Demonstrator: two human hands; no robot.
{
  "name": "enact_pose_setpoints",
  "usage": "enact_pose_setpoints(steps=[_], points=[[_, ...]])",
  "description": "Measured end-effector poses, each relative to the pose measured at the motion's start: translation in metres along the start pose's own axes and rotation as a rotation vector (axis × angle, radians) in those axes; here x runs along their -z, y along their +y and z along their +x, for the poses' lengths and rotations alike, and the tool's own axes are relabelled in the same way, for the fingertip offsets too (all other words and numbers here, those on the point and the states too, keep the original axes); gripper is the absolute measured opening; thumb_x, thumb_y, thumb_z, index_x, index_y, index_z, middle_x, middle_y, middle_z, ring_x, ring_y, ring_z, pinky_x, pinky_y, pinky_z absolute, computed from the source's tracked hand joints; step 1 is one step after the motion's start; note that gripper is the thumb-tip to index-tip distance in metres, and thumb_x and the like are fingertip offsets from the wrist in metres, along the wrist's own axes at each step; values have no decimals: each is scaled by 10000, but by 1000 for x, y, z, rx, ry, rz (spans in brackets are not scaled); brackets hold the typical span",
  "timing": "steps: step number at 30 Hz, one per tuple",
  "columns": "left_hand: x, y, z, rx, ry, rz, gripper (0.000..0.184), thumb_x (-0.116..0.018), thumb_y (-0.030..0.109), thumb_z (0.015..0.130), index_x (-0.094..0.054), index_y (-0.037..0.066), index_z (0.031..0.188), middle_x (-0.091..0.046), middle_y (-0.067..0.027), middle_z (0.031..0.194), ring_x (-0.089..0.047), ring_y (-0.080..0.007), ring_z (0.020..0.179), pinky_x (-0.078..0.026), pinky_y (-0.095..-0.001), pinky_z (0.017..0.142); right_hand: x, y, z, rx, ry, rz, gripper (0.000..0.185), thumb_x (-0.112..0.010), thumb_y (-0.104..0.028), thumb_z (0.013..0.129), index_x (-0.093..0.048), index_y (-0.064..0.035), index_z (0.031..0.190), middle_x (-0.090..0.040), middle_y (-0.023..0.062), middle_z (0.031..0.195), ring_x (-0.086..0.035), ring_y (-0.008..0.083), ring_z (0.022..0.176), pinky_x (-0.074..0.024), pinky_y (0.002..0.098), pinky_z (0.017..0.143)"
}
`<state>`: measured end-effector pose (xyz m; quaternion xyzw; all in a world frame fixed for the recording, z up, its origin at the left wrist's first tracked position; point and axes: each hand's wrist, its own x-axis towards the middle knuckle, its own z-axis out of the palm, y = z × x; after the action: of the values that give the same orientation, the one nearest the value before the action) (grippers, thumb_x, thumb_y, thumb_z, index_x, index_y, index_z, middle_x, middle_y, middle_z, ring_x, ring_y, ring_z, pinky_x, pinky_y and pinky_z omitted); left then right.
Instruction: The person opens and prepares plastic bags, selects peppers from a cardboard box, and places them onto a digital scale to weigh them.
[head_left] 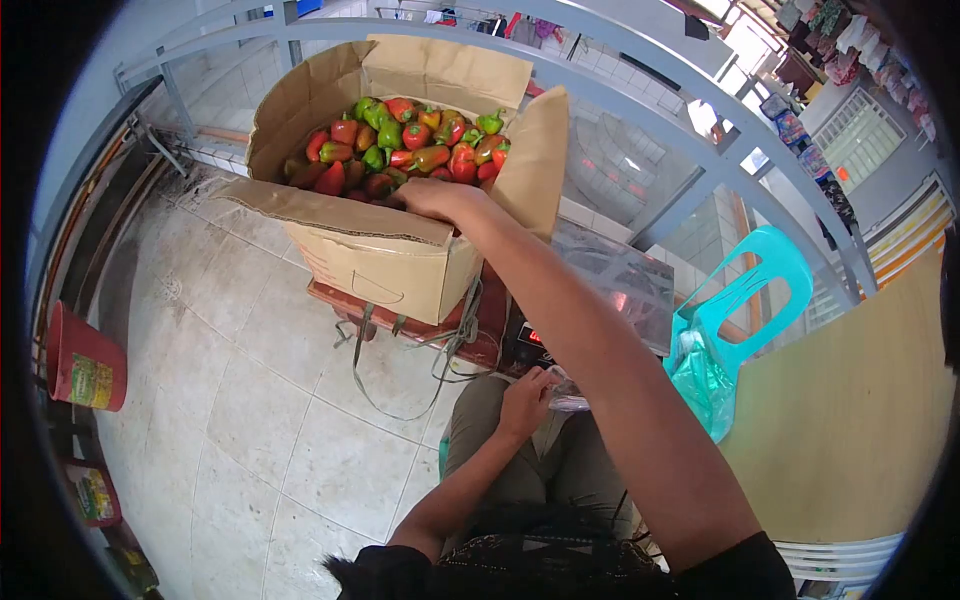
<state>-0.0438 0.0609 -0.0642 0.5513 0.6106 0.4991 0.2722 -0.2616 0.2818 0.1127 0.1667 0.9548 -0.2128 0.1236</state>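
"Where is the right hand (430, 198)?"

"Inside the open brown cardboard box (370, 270), reaching over its near flap, with the fingertips down among the glossy red and green peppers (416, 136)."

"Is it gripping one?"

"I cannot tell; the fingers are hidden there."

"And the peppers?"

"Heaped loosely inside the box, some red, some green, some mottled brownish, several with green stems showing."

"What about the left hand (528, 402)?"

"It is below the box, over the person's lap, fingers curled narrow around a crumpled piece of clear plastic (568, 396)."

"What supports the box?"

"A reddish-brown flat-topped stand (492, 318) underneath, with thin greyish cords (462, 330) hanging in loops below the near side of the box."

"Anything to the right of it?"

"A turquoise plastic chair (765, 268) with a translucent green plastic bag (705, 385) on it, and farther from the box, a pale wood-coloured tabletop (850, 400)."

"And to the left?"

"A red tapered plastic bucket (88, 358) with a yellow-green label, on the far left, lower than the box in view."
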Motion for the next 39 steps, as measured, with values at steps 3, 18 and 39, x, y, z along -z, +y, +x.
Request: enact_pose_setpoints(steps=[3,18,39], points=[[-3,0,2,-9,22,-12,208,-594,-1,798,-614,61,995,-589,-112,900,-624,-336,822,-502,-433,694,-12,5,18,-27,111,24,441,-646,-251,794,-651,-193,1232,-692,142,1082,-664,310,983,-513,417,848],[-6,-7,1,6,35,87,153,-600,26,821,-612,69,967,-590,-109,903,-622,-341,818,-494,-432,686,23,2,-46,46,580,1746,595,-834,-377,726,-599,-140,1219,-539,77,1251,-504,290,1152,-531,542,829],[-17,3,4,34,-18,69,159,-613,9,793,-615,73,938,-590,-105,897,-626,-333,826,-494,-422,693,-110,220,-341,-682,650,-210,497,-815,-319,672,-685,-127,1112,-589,176,1060,-563,306,1004,-502,394,791]])
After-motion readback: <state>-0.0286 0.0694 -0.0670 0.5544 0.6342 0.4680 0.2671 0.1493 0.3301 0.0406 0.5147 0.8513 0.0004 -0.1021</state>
